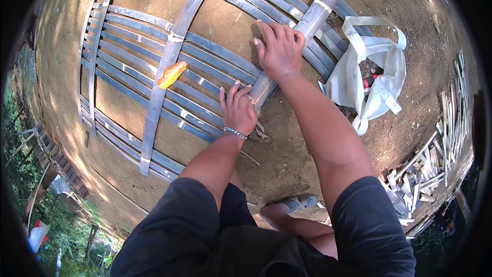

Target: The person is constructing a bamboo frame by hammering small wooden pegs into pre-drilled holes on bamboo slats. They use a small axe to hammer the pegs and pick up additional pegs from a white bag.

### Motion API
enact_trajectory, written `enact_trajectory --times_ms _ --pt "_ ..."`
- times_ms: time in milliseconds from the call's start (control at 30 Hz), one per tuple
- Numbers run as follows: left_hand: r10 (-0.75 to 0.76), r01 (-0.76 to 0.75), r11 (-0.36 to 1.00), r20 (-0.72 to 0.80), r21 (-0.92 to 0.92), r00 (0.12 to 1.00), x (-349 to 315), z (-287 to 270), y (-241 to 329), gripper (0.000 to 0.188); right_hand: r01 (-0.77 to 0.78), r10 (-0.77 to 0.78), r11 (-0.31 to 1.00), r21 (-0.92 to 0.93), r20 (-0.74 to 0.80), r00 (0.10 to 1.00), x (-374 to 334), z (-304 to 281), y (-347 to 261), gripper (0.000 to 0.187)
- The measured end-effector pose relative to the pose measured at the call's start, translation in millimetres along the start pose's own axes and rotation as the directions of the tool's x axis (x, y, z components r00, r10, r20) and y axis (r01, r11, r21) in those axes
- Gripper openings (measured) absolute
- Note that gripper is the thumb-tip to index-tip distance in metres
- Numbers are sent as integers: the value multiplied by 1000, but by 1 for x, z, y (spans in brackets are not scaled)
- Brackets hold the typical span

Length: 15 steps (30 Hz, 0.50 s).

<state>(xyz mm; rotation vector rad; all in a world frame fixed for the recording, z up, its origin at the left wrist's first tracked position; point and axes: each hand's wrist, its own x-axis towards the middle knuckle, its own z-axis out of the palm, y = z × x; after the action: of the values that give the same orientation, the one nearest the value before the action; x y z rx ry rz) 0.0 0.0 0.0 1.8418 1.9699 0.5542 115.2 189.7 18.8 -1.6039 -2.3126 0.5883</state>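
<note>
Bamboo lattice panel [205,61], flat on bare earth [287,159], made of many thin grey-blue slats crossed by a few broader ribs tied at the joints. Broad cross rib [315,18], running from upper right down to the panel's near edge, with both hands on it. Right hand [279,48]: palm down, fingers spread and lying flat across the rib and the slats beside it, gripping nothing. Left hand [238,109]: lower on the same rib near its end, fingers slightly apart and curled against the rib's side at the panel's edge (whether anything is pinched between them cannot be told); beaded bracelet [235,133] at the wrist. Orange dry leaf [171,74] resting on another broad rib, well left of both hands. White cloth bag [371,69], crumpled open on the ground just right of the panel. Heap of split bamboo offcuts [435,164] at far right. Sandalled foot [294,205] on the dirt below the hands.
</note>
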Motion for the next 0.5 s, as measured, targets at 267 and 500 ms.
enact_trajectory --times_ms 267,500 --pt "18 -13 999 -92 47 996 1 0 -3 7 -40 176 903 429 -282 943 -75 -72 12 54" --pt "25 -23 999 -71 21 997 -10 2 2 8 -640 654 755 141 -233 720 -350 -86 68 55"
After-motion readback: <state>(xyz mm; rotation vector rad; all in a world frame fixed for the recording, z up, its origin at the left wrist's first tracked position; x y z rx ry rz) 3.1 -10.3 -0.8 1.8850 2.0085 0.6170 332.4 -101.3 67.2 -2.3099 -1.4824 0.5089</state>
